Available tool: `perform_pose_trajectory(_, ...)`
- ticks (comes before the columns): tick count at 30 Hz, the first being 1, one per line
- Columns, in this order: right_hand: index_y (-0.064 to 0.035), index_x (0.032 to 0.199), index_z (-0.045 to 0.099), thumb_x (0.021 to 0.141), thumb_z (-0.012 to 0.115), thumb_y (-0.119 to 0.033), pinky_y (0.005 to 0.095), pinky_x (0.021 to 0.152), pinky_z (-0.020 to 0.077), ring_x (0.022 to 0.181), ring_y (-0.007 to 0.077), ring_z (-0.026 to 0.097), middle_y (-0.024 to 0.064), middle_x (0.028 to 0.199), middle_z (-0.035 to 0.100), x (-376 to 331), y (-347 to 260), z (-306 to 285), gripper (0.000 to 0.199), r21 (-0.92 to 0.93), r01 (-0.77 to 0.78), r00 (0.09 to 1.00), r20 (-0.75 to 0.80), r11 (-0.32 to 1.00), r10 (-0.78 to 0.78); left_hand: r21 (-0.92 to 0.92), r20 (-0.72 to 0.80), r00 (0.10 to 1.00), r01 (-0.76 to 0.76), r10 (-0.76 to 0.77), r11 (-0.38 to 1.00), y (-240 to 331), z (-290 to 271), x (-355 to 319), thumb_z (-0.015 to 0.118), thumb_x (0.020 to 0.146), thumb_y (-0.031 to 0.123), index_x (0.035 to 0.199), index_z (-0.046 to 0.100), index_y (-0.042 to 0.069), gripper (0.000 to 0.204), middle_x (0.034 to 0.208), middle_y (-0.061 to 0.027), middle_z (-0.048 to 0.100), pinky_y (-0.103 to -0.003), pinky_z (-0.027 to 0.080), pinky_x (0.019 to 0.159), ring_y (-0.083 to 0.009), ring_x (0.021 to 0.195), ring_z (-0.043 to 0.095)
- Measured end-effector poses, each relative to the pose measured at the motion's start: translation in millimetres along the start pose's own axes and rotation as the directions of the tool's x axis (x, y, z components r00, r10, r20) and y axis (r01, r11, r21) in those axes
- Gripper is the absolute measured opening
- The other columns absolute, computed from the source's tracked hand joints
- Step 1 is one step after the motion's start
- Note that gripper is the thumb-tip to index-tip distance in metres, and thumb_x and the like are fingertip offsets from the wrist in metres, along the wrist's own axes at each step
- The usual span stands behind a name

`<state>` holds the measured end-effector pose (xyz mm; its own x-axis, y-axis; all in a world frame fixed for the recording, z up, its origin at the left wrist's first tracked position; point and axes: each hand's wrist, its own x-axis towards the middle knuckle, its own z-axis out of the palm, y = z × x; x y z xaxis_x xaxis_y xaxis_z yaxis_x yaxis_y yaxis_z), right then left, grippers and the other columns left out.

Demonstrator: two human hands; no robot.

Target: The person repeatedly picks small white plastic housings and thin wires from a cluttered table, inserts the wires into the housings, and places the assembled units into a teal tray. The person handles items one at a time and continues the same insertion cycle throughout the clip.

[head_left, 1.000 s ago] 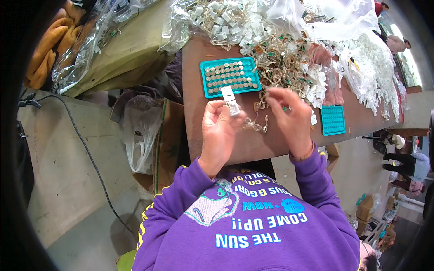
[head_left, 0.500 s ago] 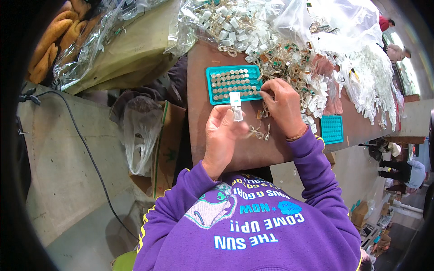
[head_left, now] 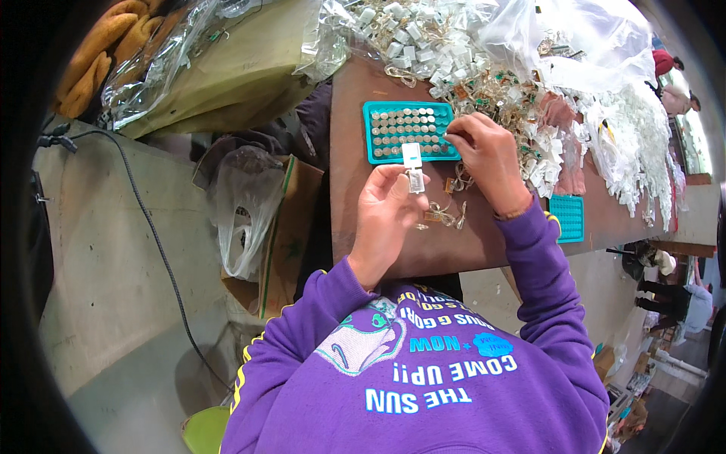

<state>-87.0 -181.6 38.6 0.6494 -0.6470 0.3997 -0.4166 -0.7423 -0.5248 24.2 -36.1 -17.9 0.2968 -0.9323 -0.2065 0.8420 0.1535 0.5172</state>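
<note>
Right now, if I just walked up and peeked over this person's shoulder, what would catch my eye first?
Probably the teal tray of small round metal discs at the middle of the brown table, with the right hand reaching its fingertips to the tray's right edge. Just below it, the left hand holds up a small clear plastic piece. Behind, a big heap of white and clear parts sprawls across the table's far side.

A brown worktable (head_left: 355,227) stands on a grey concrete floor (head_left: 113,303) in daylight.
</note>
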Motion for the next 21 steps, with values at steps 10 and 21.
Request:
perform_pose_trajectory(10, -0.0034, 0.090, 0.067, 0.075, 0.073, 0.001, 0.0316, 0.060, 0.0527, 0.071, 0.0234, 0.065, 0.0086, 0.084, 0.064, -40.9, -53.9, 4.4, 0.017, 0.055, 0.105, 0.992, -0.082, 0.993, -0.100, 0.051, 0.019, 0.998, -0.060, 0.059, 0.997, -6.9, 1.6, 0.4, 0.062, 0.096, 0.014, 0.107, 0.055, 0.005, 0.016, 0.099, -0.0065, 0.066, -0.024, 0.052, 0.062, -0.0121, 0.077, 0.065)
perform_pose_trajectory(21, -0.0054, 0.095, 0.070, 0.074, 0.071, 0.002, 0.0311, 0.061, 0.0537, 0.071, 0.0229, 0.066, 0.0082, 0.085, 0.066, -44.8, -53.3, -6.2, 0.022, 0.089, 0.130, 0.990, -0.068, 0.987, -0.125, 0.082, 0.068, 0.997, -0.053, 0.047, 0.995, -3.8, -0.8, 0.2, 0.062, 0.096, 0.014, 0.104, 0.057, 0.002, 0.016, 0.094, -0.0088, 0.067, -0.029, 0.057, 0.068, -0.0145, 0.075, 0.067)
